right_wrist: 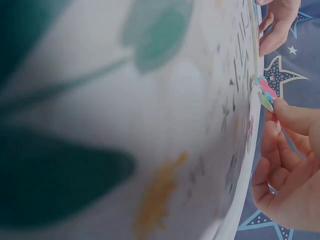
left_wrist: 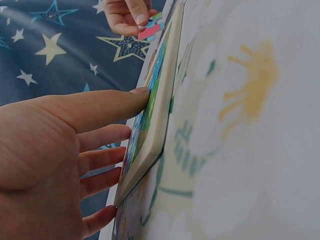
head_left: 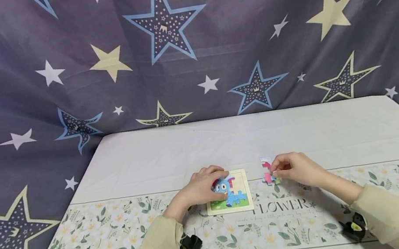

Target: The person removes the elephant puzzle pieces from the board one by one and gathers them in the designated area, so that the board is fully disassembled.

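Observation:
A small square jigsaw puzzle board (head_left: 250, 198) with a pale rim lies on the table, showing a blue cartoon creature on green. Several pieces sit in it, and its upper right part shows bare backing. My left hand (head_left: 203, 186) rests over the board's left side; in the left wrist view the straight thumb (left_wrist: 117, 106) presses on the picture and the other fingers reach its far edge. Right of the board, my right hand (head_left: 300, 167) pinches a pink, blue and green puzzle piece (right_wrist: 266, 91) between thumb and forefinger.
Just beyond the held piece, a loose puzzle piece (head_left: 265, 160) lies on the white tablecloth (head_left: 304, 128). A floral runner with lettering (head_left: 280, 207) crosses the table under the board. Behind the table hangs a dark star-patterned curtain (head_left: 190, 72). Both wrists carry a black camera (head_left: 192, 244).

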A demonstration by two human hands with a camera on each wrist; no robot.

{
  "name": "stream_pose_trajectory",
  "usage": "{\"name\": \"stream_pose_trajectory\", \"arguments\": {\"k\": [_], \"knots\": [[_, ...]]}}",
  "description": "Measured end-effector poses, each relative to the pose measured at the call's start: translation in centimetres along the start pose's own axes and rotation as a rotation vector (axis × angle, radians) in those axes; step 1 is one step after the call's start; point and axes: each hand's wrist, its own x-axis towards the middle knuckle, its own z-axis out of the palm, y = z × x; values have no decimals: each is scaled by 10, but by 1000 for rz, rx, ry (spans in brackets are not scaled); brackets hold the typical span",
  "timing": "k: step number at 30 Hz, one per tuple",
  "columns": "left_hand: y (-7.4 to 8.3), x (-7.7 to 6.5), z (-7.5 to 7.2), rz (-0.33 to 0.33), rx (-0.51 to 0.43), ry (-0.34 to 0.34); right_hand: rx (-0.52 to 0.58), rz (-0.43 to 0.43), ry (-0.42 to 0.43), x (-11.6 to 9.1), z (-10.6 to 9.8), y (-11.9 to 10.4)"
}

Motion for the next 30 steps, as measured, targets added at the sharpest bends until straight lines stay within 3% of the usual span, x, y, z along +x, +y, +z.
{"name": "stream_pose_trajectory", "arguments": {"k": [17, 30], "knots": [[-3, 0, 0, 0, 3, 2, 36, 49, -44, 0, -5, 9], [-2, 0, 0, 2, 0, -1, 3, 76, -73, 3, -3, 11]]}}
